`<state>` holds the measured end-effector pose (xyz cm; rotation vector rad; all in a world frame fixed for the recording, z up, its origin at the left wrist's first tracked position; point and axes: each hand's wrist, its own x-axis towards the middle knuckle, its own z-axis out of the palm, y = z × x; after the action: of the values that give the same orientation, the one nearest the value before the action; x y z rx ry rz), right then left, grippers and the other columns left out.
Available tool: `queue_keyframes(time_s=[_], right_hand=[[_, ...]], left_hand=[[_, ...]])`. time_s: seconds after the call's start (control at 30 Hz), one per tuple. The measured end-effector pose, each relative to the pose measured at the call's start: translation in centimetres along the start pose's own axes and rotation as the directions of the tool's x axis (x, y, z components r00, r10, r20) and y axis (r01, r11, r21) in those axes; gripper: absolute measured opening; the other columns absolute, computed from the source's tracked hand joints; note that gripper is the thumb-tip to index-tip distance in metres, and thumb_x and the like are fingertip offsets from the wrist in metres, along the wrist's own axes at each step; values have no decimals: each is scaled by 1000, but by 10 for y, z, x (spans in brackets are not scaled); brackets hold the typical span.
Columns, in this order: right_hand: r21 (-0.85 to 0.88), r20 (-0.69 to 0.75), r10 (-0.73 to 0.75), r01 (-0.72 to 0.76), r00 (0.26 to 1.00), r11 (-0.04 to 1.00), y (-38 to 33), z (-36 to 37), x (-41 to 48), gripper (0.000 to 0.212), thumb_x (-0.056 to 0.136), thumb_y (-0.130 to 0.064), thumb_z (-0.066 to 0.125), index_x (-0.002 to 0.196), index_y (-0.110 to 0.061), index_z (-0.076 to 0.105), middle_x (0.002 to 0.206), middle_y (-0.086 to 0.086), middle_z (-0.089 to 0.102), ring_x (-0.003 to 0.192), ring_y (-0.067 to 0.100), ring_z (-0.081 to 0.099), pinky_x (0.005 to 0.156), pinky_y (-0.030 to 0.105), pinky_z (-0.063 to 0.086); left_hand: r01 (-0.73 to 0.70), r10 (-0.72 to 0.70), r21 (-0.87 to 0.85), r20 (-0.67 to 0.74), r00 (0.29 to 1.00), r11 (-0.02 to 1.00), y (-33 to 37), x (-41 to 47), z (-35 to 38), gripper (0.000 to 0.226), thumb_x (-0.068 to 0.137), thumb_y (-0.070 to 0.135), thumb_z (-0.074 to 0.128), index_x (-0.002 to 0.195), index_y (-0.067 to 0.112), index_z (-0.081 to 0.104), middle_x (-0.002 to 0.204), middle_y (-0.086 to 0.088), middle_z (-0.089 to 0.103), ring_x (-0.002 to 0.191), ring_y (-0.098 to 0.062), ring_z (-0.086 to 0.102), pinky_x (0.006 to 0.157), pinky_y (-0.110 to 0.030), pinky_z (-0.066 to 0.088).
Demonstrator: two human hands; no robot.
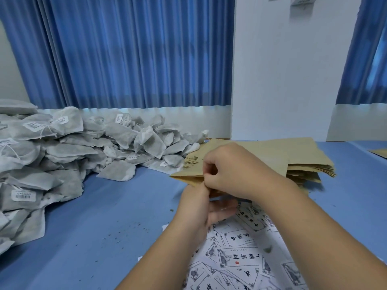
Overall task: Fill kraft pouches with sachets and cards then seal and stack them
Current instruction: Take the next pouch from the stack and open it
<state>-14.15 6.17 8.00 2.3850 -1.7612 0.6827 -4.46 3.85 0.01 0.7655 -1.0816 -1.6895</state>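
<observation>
Kraft pouch (188, 178) held above scattered cards (236, 261); sachets (62, 143) heaped left.

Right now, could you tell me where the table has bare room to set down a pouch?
Bare blue table lies between the sachet heap and the printed cards, and right of the pouch stack. It is crowded around the held pouch.

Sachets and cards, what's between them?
Just blue table with tiny dark crumbs between the sachets and cards, in the head view.
</observation>
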Motion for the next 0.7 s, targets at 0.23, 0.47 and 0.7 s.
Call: queue_keyframes(time_s=[0.23,0.47,0.7], right_hand=[[-73,99,36,-29,994,997,-7,2,-1,14,76,-25,59,89,-25,61,91,-7,61,85,15,57,75,35,52],[-206,140,137,-107,981,973,-15,5,-4,21,80,-25,57,99,-21,50,90,-3,50,81,20,51,59,29,40],[-110,87,68,-59,994,992,-16,10,-3,26,76,-14,52,101,-23,54,82,-6,48,73,15,50,51,26,34]], left_hand=[[-67,67,32,-10,998,997,9,2,-5,33,87,-5,38,102,8,64,74,-14,70,62,-27,68,53,-33,56],[-30,31,23,-49,998,999,8,4,-9,27,91,3,40,79,17,61,51,0,54,42,-12,50,43,-22,48],[-10,1,118,76,997,993,11,1,-10,24,88,2,40,79,15,58,53,0,49,41,-13,46,45,-22,44]])
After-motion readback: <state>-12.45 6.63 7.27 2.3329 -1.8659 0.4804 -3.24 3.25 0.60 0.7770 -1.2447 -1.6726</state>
